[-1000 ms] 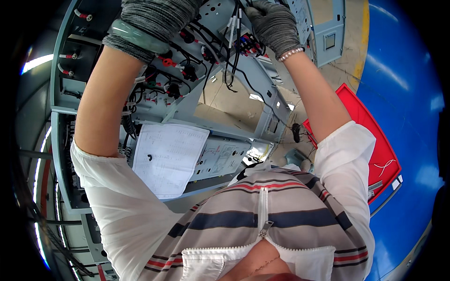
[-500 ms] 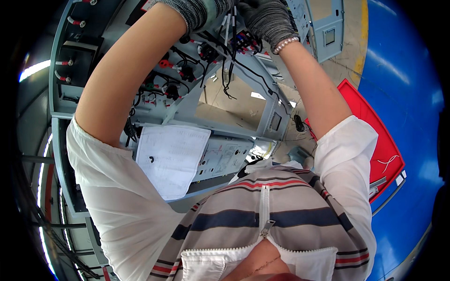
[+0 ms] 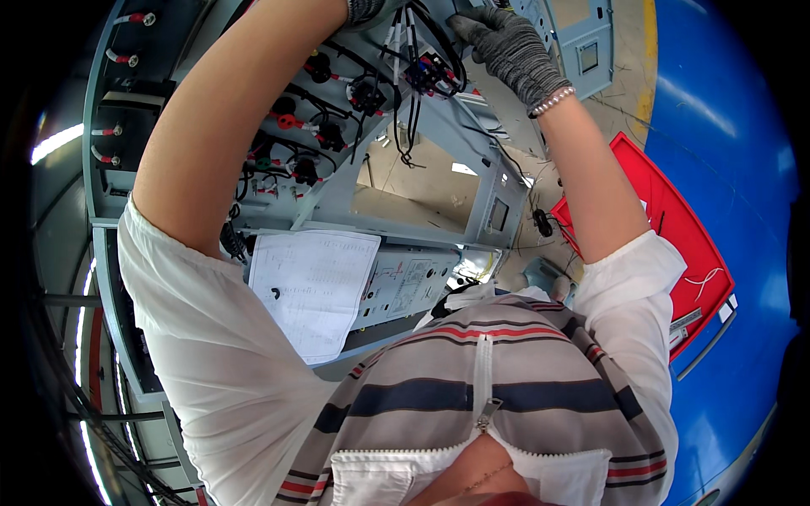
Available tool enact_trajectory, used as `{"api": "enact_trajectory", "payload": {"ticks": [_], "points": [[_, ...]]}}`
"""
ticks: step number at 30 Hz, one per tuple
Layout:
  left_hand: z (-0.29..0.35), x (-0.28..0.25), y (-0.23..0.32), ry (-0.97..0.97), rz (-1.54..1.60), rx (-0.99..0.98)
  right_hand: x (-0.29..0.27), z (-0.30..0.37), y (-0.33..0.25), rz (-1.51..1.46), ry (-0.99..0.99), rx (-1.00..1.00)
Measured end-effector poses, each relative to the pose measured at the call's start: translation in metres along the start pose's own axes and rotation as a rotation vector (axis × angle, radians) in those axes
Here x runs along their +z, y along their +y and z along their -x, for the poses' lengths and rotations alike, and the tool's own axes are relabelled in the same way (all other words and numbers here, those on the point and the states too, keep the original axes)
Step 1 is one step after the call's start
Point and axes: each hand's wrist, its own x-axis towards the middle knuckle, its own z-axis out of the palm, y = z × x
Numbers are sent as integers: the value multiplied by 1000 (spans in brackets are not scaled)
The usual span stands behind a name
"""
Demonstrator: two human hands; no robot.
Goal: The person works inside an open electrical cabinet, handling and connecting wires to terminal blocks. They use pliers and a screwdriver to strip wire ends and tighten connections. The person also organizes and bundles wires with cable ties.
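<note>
My left hand (image 3: 364,10) wears a grey knit glove and is mostly cut off by the top edge, so its fingers are hidden. Beside it hangs a bundle of black cables (image 3: 413,126) with white sleeve markers. To the right of the bundle, my gloved right hand (image 3: 513,52) reaches leftward beside a grey metal panel. Its fingers are partly bent and apart, with nothing visible in them. Between and below the hands sits a cluster of dark wired terminals (image 3: 432,74). More black connectors with red-sleeved leads (image 3: 329,135) line the cabinet to the left.
A printed paper sheet (image 3: 314,282) lies over the cabinet near my left sleeve. Below the cables is a rectangular panel opening (image 3: 422,190). A red tray (image 3: 696,244) rests at right on the blue floor (image 3: 734,194). A coiled black cable (image 3: 542,222) lies on the pale floor.
My right hand has moved right and slightly down, away from the cable bundle. My left hand has shifted up, mostly out of view. The terminal cluster shows more fully.
</note>
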Motion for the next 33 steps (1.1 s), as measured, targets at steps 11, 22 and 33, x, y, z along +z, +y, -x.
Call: {"api": "enact_trajectory", "payload": {"ticks": [11, 22, 33], "points": [[-6, 19, -8, 55, 248, -55, 27, -9, 9, 280, 146, -210], [3, 20, 2, 287, 146, -5, 40, -4, 19, 113, 298, -238], [12, 13, 18, 227, 504, -171, 1, 28, 14, -34, 185, -189]]}}
